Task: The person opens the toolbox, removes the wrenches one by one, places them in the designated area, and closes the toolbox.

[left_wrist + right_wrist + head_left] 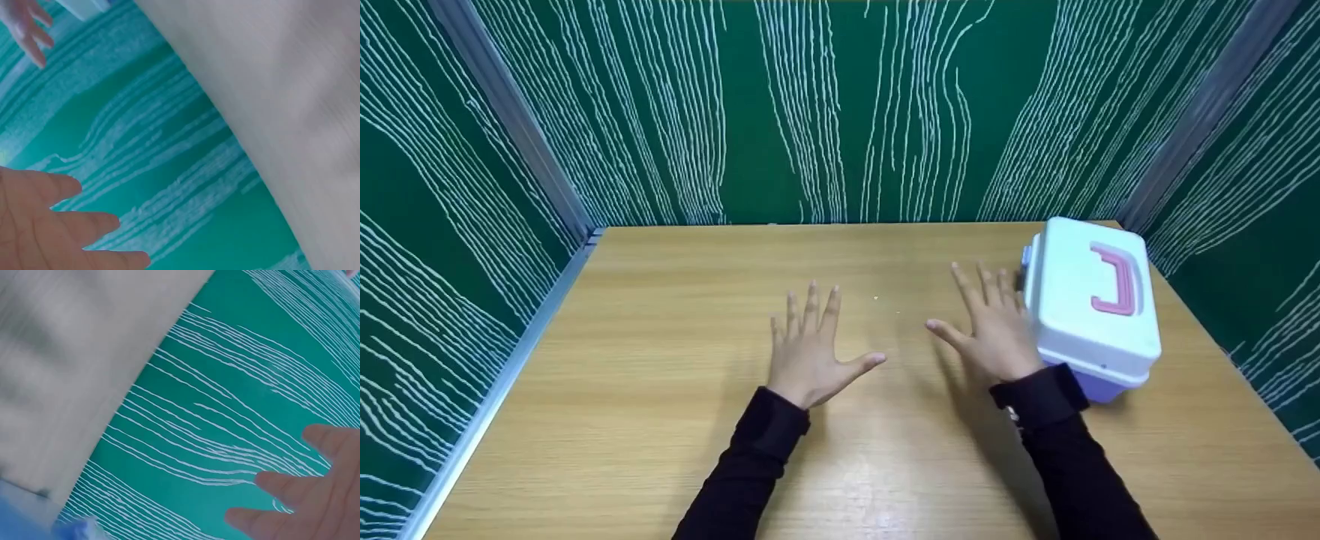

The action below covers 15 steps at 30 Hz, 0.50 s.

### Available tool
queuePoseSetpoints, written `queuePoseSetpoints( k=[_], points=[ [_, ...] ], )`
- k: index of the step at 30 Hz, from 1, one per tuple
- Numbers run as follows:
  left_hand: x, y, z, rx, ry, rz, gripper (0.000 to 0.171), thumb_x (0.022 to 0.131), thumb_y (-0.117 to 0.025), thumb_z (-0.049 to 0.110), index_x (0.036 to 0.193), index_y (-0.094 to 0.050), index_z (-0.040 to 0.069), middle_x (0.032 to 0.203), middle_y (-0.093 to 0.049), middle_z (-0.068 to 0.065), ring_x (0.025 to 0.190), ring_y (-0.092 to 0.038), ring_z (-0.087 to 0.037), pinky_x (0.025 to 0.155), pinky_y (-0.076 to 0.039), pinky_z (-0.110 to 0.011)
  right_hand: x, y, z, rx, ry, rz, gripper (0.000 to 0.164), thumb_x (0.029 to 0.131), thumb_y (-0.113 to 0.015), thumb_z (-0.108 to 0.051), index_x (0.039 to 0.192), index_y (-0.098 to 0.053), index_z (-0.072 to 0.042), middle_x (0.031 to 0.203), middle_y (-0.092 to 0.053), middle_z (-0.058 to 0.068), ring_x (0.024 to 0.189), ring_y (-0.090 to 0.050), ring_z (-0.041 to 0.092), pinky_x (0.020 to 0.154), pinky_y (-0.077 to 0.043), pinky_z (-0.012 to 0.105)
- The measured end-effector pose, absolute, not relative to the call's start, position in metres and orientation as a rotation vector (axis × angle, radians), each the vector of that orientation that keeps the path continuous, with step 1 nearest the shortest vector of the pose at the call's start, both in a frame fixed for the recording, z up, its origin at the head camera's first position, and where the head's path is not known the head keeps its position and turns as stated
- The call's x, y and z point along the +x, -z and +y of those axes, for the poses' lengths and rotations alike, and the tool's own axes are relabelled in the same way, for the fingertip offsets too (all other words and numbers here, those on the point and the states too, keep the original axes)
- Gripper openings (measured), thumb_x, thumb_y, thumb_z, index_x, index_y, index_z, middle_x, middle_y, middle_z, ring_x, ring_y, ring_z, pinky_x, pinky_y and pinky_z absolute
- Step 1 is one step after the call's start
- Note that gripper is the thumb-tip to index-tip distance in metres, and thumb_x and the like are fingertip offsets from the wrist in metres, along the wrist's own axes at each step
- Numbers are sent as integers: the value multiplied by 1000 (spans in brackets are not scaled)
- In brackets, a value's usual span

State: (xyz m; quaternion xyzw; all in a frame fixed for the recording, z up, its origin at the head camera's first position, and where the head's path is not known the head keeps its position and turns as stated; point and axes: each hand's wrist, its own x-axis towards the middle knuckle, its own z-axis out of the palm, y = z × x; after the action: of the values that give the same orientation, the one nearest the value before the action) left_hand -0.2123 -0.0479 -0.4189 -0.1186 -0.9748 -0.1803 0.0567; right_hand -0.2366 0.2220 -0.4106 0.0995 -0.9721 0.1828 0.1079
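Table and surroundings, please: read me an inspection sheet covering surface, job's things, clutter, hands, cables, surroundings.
Surface: wood-grain table, some glare.
Job's things: box on the right; white lid looks shut, pink handle on top.
Clutter: tiny pale specks, too small to identify.
Hands: left and right have fingers spread, holding nothing; right is beside the box, contact unclear.
Cables: nothing seen.
Surroundings: green walls with pale lines, metal posts.

No readable text, brand, number or sign in any view. Box [1076, 315]: tiny dark mark [1103, 367] on its near side, too small to make out. Green wall panels [742, 112] behind and beside the box: pale wavy lines [810, 112], not legible as characters.
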Motion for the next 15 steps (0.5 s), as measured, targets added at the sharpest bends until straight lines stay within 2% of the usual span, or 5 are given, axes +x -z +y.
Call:
queuePoseSetpoints(
  k=[8,15],
  points=[
    [-214,416,-20,-551,812,-2945,111,78,-45,84,158,-2,20,165,0,-10,151,5,-34,120,0,-59,-214,393,261,278,-642,-2772,88,91,-58,-58,158,-13,-23,161,-11,27,143,-7,58,109,-6,77],
    [-213,417,8,-722,846,-2960,111,79,-48,82,158,1,22,165,0,-7,151,5,-31,121,0,-55,-205,385,308,156,-610,-2793,89,92,-56,-56,158,-14,-14,157,-14,35,140,-11,63,108,-8,77]
  ],
)
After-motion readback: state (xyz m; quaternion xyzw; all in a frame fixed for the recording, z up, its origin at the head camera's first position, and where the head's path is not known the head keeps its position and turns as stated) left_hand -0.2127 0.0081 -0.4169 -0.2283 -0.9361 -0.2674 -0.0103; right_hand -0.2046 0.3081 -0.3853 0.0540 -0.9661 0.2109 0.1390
